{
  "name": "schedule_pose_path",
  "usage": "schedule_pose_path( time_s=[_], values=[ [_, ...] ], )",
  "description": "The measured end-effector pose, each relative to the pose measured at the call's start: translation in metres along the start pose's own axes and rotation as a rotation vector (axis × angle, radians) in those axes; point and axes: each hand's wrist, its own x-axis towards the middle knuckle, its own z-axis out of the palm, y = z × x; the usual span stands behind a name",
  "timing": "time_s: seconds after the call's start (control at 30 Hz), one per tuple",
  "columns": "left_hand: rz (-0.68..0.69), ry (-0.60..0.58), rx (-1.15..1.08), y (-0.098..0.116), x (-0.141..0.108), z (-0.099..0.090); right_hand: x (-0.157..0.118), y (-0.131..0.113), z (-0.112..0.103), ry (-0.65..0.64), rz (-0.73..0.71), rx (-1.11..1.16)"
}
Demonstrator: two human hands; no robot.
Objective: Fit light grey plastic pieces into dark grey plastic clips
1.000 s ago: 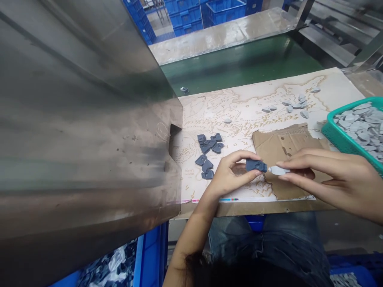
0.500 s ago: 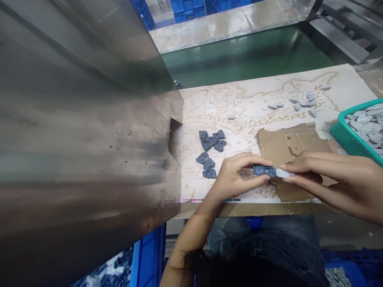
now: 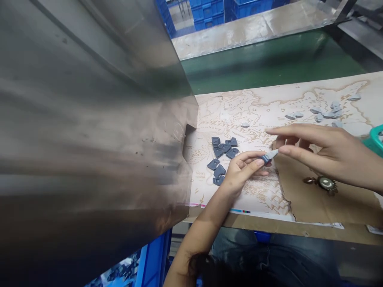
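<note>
My left hand (image 3: 242, 171) pinches a small dark blue-grey plastic part (image 3: 265, 159) between thumb and fingers. A light grey, pointed piece (image 3: 272, 154) sticks out from its right end; whether the two are joined I cannot tell. My right hand (image 3: 314, 149) hovers just to the right, thumb and index finger apart, the thumb's tip close to or touching the pale piece. Left of my left hand, several similar dark parts (image 3: 220, 171) lie loosely on a map-printed sheet (image 3: 209, 115). Farther back on the right lie several light grey pieces (image 3: 329, 113).
A large metal panel (image 3: 119, 131) walls off the left side. Beyond the sheet runs a green belt (image 3: 263, 59). Brown cardboard (image 3: 305, 203) bears a round, toothed-edge trinket (image 3: 326, 183). A teal basket (image 3: 374, 141) shows at the right edge, and a blue bin (image 3: 152, 255) stands below left.
My right thumb and index finger have spread apart from the light grey piece. My left hand has tilted the dark part, and the trinket on the cardboard has come into sight as the view shifted.
</note>
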Motion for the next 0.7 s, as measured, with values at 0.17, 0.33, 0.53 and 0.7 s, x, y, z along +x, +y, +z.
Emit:
schedule_pose_path(
  time_s=[0.17, 0.33, 0.53, 0.7],
  values=[
    [0.121, 0.085, 0.110, 0.000, 0.002, -0.002, 0.021, 0.024, -0.007, -0.230, -0.192, 0.080],
    [0.759, 0.482, 0.911, 0.008, 0.006, -0.009, 0.095, 0.096, -0.022, -0.034, 0.257, -0.070],
    [0.665, 0.620, 1.530, 0.003, 0.011, -0.016, 0.163, 0.167, -0.032, 0.179, 0.701, -0.366],
    [0.447, 0.563, 1.637, -0.005, 0.010, -0.020, 0.160, 0.170, -0.050, 0.195, 0.797, -0.621]
  ],
)
